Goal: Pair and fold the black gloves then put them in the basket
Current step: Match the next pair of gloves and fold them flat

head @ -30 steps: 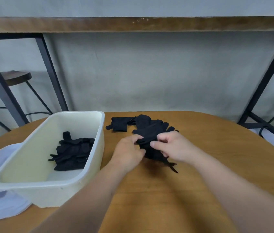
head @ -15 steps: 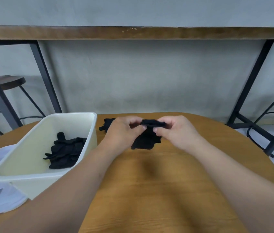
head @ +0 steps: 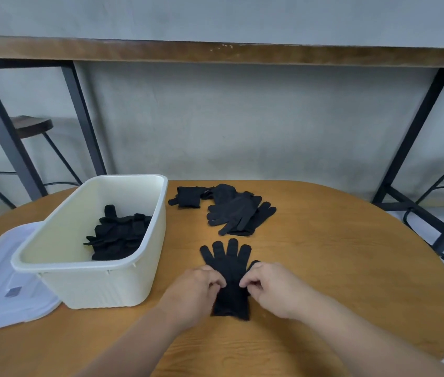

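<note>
Café-like room: counter, stool

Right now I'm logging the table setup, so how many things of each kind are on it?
Gloves flat under the hands: 1 spread
Loose glove heap: 1
Folded bundle in basket: 1
Basket: 1
White lid: 1
Total: 5

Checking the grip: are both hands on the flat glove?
Touching. Head view shows left hand and right hand pinching the flat glove's edges.

glove lowered flat onto table (fingers spread), both hands pinching its sides
</note>
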A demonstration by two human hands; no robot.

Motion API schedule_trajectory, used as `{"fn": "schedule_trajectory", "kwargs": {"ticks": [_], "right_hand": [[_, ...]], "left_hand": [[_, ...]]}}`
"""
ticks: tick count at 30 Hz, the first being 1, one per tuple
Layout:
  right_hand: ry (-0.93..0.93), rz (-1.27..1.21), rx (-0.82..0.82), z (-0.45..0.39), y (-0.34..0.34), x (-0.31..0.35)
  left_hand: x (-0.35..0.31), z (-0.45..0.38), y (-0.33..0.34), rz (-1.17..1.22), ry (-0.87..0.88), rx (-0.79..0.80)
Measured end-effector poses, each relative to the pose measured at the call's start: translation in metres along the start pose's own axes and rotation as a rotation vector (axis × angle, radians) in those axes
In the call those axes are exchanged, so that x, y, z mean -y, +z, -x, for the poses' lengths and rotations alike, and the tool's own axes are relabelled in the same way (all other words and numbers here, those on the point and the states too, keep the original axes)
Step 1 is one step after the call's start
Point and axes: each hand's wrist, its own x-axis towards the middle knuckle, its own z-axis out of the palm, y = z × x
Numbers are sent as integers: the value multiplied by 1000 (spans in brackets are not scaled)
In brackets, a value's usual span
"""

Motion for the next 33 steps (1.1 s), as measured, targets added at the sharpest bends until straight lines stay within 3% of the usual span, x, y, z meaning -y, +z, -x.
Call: {"fn": "schedule_trajectory", "kwargs": {"ticks": [4,7,11,15,21,26,33], "right_hand": [[-42,40,52,3,6,11],[-17,-26,86,-9,-2,10],[98,-180,-131,-48,-31,-12],[177,-84,-357,-104,-54,-43],[208,-10,-319,-166,-51,-75],[106,-44,-378,-182,-50,-89],[-35,-95,-538,-162,-87,-70]], "left_hand": [[-3,-4,4,-63,-26,128],[-5,-16,2,-53,-103,122],[-15,-63,-11,100,-222,-32],[-22,-133,-11,148,-261,-186],[-23,-210,3,95,-277,-143],[-16,-228,8,-24,-246,-11],[-40,-216,-37,92,-235,-223]]}}
